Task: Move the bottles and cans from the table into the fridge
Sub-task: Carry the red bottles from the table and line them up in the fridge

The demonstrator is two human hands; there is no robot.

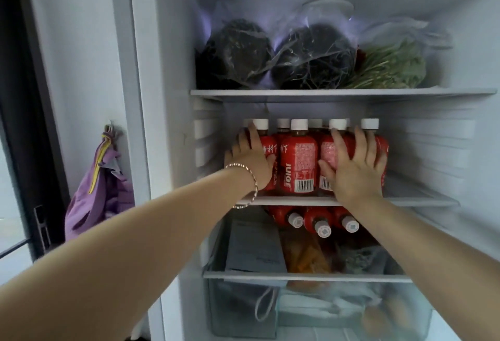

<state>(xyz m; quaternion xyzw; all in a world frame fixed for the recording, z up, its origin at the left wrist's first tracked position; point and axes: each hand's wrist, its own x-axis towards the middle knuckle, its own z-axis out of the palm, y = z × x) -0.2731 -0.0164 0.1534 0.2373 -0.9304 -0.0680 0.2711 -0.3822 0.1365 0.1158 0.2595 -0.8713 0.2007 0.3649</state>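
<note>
Several red juice bottles with white caps stand upright in rows on the fridge's middle shelf. My left hand lies flat with fingers spread against the leftmost front bottle. My right hand is pressed the same way over the front bottles at the right end of the row. Neither hand wraps around a bottle. Three more red bottles lie on their sides under that shelf, caps pointing out. No table or cans are in view.
The top shelf holds two bags of dark produce and bagged greens. Below are a grey packet, orange food and a clear drawer. The middle shelf's right part is bare. A purple bag hangs on the wall at left.
</note>
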